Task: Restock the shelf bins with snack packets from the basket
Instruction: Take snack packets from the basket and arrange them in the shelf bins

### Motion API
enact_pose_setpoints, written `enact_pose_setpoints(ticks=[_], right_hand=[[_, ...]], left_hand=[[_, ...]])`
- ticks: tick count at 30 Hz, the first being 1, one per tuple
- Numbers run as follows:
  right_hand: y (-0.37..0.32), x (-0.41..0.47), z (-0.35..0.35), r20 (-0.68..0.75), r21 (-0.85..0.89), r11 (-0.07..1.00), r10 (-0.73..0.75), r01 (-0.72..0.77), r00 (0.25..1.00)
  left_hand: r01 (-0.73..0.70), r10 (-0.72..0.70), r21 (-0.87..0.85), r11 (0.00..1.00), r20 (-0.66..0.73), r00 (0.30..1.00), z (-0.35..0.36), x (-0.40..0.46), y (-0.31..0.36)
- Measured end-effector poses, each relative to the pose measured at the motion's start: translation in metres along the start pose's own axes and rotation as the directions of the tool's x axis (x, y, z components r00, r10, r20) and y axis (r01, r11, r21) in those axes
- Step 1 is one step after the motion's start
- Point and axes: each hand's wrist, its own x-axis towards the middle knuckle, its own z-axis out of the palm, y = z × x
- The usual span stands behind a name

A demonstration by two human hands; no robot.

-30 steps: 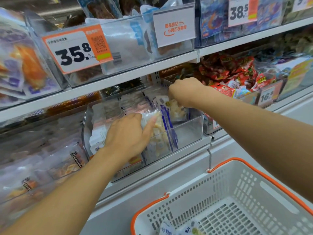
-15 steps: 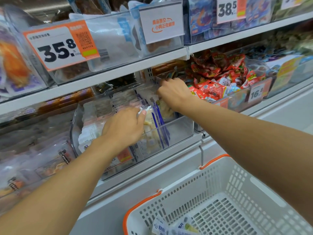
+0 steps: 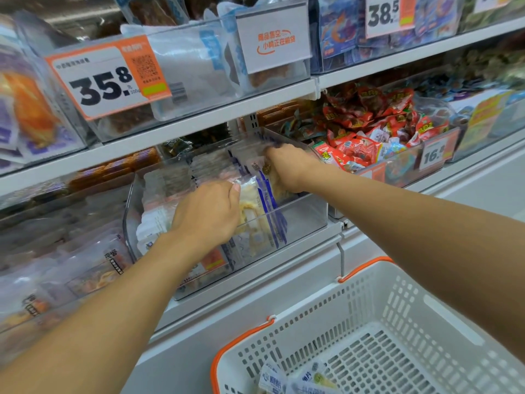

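A clear plastic shelf bin (image 3: pixel 301 220) on the middle shelf holds upright snack packets (image 3: pixel 257 206) with blue edges and pale contents. My left hand (image 3: pixel 207 211) reaches into the bin from the left, and its fingers press against the front packets. My right hand (image 3: pixel 287 166) is deeper in the bin on the right, its fingers curled round the top of a packet. A white basket with an orange rim (image 3: pixel 377 334) stands below at the right, with a few blue-and-white packets (image 3: pixel 292 379) in its near corner.
A bin of red wrapped snacks (image 3: pixel 372 137) stands right of the clear bin, behind a 16.8 price tag (image 3: pixel 433 155). Bins on the upper shelf carry 35.8 (image 3: pixel 105 81) and 38.5 (image 3: pixel 383 14) tags. Bagged snacks (image 3: pixel 93 268) fill the bins at the left.
Both hands have stayed in the bin. My right hand has shifted slightly deeper and right along the packet tops, and the left hand's fingers have closed in against the front packets.
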Motion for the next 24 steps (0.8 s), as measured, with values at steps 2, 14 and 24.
enact_pose_setpoints(ticks=[2,14,24], right_hand=[[-0.002,-0.003,0.0,0.021,0.039,0.999,0.025,-0.025,0.999],[-0.014,-0.01,-0.008,0.583,0.533,0.685,0.127,-0.496,0.802],[-0.013,-0.001,0.001,0.647,0.742,0.315,-0.105,-0.592,0.755]], left_hand=[[-0.003,0.003,0.0,1.0,0.003,1.0,0.0,0.0,-0.001],[-0.004,0.004,0.003,1.0,0.012,1.0,-0.002,-0.001,-0.001],[0.018,-0.018,0.048,0.999,-0.002,1.0,0.0,-0.003,-0.002]])
